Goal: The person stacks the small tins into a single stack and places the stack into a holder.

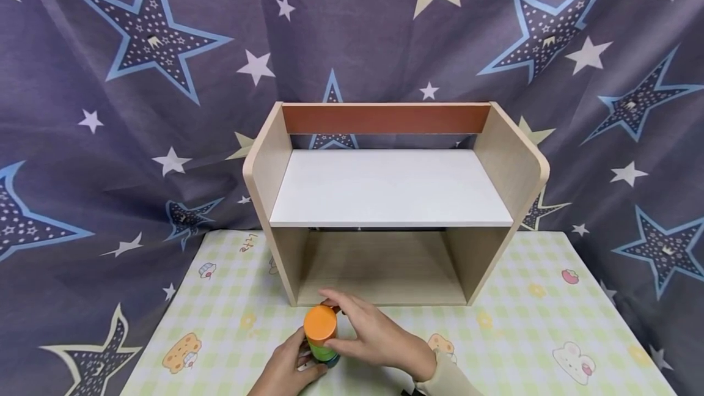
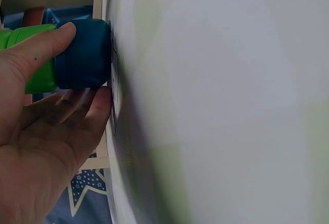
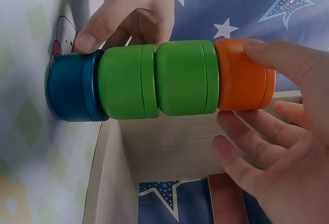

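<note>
Below, left hand (image 1: pixel 287 364) clasps blue jar (image 3: pixel 71 88); above, right hand (image 1: pixel 378 337) clasps orange jar (image 3: pixel 241 77).

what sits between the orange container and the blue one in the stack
The lower green container, touching the blue container, and the upper green container, touching the orange container, as the right wrist view shows.

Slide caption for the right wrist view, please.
Left hand grips the blue canister, right hand the orange canister, two green canisters stacked between.
</note>
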Demonstrator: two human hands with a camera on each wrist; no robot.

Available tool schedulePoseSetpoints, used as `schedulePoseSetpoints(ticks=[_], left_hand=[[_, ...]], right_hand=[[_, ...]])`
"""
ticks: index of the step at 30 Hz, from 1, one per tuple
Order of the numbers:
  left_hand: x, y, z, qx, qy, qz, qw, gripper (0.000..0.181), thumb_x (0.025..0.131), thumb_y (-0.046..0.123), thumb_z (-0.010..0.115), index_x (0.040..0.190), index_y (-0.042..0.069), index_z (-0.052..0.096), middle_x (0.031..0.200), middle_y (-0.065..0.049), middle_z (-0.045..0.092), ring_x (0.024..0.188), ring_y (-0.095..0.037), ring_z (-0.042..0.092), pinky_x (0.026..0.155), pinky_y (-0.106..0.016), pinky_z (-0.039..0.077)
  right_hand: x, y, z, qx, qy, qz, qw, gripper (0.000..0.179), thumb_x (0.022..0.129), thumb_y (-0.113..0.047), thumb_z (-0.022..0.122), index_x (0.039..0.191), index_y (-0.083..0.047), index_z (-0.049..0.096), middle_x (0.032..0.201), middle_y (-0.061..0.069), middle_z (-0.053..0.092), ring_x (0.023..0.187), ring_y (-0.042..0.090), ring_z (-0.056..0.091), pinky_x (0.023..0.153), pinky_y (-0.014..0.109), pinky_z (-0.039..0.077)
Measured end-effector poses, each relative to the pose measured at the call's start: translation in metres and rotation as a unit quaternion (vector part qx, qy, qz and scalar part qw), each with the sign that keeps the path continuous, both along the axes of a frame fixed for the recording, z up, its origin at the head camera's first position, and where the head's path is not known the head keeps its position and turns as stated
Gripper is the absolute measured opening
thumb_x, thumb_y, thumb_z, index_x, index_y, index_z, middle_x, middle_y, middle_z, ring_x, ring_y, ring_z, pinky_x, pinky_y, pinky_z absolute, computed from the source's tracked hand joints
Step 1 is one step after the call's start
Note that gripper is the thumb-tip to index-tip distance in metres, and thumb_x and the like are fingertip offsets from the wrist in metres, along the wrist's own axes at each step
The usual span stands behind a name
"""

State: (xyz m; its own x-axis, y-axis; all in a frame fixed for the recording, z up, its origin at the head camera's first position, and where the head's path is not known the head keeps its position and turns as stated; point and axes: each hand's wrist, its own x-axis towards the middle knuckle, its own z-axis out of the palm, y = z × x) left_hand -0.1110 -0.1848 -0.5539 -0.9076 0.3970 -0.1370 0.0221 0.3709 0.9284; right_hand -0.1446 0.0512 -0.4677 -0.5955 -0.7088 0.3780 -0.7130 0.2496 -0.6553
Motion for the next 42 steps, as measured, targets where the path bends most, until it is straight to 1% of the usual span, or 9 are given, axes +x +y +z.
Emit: schedulePoseSetpoints(ticks=[8, 12, 18, 22, 28, 33, 38, 42], left_hand=[[-0.001, 0.001, -0.002, -0.011, 0.006, -0.002, 0.9999, 0.079, 0.086, 0.023, 0.082, 0.147, -0.003, 0.039, 0.133, -0.02, 0.055, 0.116, -0.033, 0.062, 0.089, -0.033, 0.058], [0.0, 0.001, -0.001, -0.012, 0.004, 0.0, 0.9999, 0.077, 0.086, 0.023, 0.082, 0.146, -0.002, 0.04, 0.133, -0.019, 0.055, 0.116, -0.033, 0.062, 0.089, -0.033, 0.058], [0.0, 0.002, 0.0, -0.006, -0.003, 0.003, 1.0, 0.079, 0.085, 0.019, 0.083, 0.146, -0.006, 0.038, 0.134, -0.024, 0.053, 0.116, -0.037, 0.061, 0.089, -0.035, 0.058], [0.0, 0.003, 0.0, -0.004, -0.006, 0.005, 1.0, 0.08, 0.085, 0.017, 0.083, 0.146, -0.007, 0.037, 0.134, -0.025, 0.052, 0.117, -0.039, 0.06, 0.09, -0.034, 0.057], [0.0, 0.004, 0.002, 0.0, -0.015, 0.008, 0.9999, 0.079, 0.085, 0.015, 0.083, 0.145, -0.007, 0.037, 0.133, -0.025, 0.052, 0.119, -0.041, 0.059, 0.091, -0.035, 0.057], [0.001, 0.004, 0.002, 0.0, -0.01, 0.007, 0.9999, 0.079, 0.085, 0.015, 0.083, 0.145, -0.007, 0.036, 0.133, -0.025, 0.052, 0.119, -0.041, 0.058, 0.091, -0.035, 0.057], [0.0, 0.004, 0.002, -0.003, -0.01, 0.008, 0.9999, 0.081, 0.084, 0.016, 0.083, 0.145, -0.007, 0.036, 0.133, -0.026, 0.053, 0.118, -0.04, 0.059, 0.09, -0.034, 0.058], [0.0, 0.005, 0.001, -0.007, -0.011, 0.011, 0.9999, 0.081, 0.084, 0.017, 0.084, 0.145, -0.006, 0.036, 0.133, -0.025, 0.053, 0.118, -0.04, 0.059, 0.089, -0.034, 0.058]], right_hand=[[0.0, 0.0, -0.002, -0.005, -0.002, 0.003, 1.0, 0.079, 0.093, -0.025, 0.075, 0.156, -0.019, 0.028, 0.137, -0.001, 0.054, 0.117, 0.009, 0.056, 0.1, 0.032, 0.051], [0.0, 0.001, -0.005, -0.009, -0.009, 0.006, 0.9999, 0.079, 0.093, -0.024, 0.075, 0.156, -0.019, 0.028, 0.138, -0.001, 0.054, 0.117, 0.01, 0.056, 0.1, 0.03, 0.051], [0.001, 0.007, -0.01, -0.019, -0.027, -0.002, 0.9995, 0.079, 0.092, -0.02, 0.077, 0.155, -0.018, 0.03, 0.137, 0.0, 0.054, 0.118, 0.012, 0.056, 0.1, 0.032, 0.052], [0.001, 0.011, -0.017, -0.023, -0.03, -0.009, 0.9993, 0.08, 0.09, -0.015, 0.078, 0.155, -0.016, 0.031, 0.137, 0.001, 0.055, 0.117, 0.013, 0.057, 0.099, 0.027, 0.051], [0.002, 0.017, -0.03, -0.031, -0.044, -0.015, 0.9985, 0.079, 0.089, -0.011, 0.078, 0.153, -0.014, 0.033, 0.137, 0.004, 0.056, 0.117, 0.014, 0.058, 0.098, 0.028, 0.052], [0.004, 0.02, -0.041, -0.039, -0.045, -0.017, 0.9981, 0.079, 0.088, -0.008, 0.079, 0.153, -0.013, 0.033, 0.136, 0.009, 0.057, 0.116, 0.018, 0.06, 0.095, 0.033, 0.055], [0.006, 0.022, -0.053, -0.043, -0.05, -0.023, 0.9976, 0.075, 0.089, -0.008, 0.078, 0.15, -0.006, 0.035, 0.132, 0.012, 0.059, 0.115, 0.021, 0.061, 0.092, 0.039, 0.057], [0.008, 0.023, -0.06, -0.046, -0.08, -0.018, 0.9956, 0.071, 0.091, -0.008, 0.076, 0.149, -0.002, 0.036, 0.132, 0.013, 0.059, 0.116, 0.025, 0.061, 0.093, 0.04, 0.056]])
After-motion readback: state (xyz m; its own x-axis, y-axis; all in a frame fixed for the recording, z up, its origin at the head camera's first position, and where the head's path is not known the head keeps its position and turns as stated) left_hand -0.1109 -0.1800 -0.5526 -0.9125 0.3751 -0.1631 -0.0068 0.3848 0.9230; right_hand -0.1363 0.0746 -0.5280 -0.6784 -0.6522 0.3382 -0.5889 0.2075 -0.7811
